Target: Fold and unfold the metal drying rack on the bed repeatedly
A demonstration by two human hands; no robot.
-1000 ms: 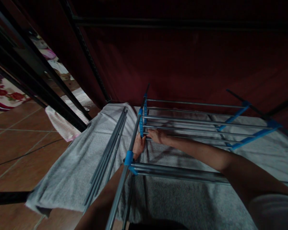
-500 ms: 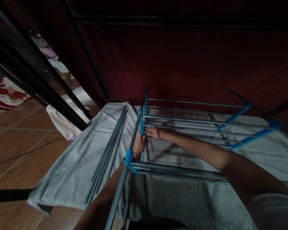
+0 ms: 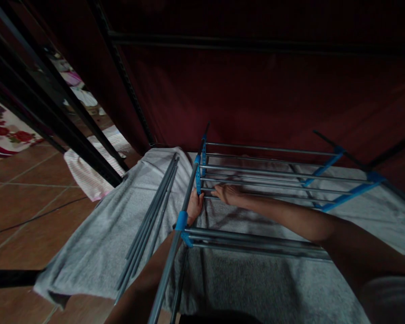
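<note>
Head view: rack of grey rods and blue brackets standing on grey towel, far edge. Left hand wrapped round corner post. Right hand fingers closed on a rod. Loose rods along towel's left edge.

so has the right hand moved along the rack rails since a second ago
Yes, slightly. The right hand has slid rightward on the lower rail, away from the blue side bracket, leaving a wider gap. The left hand stays by the post.
</note>
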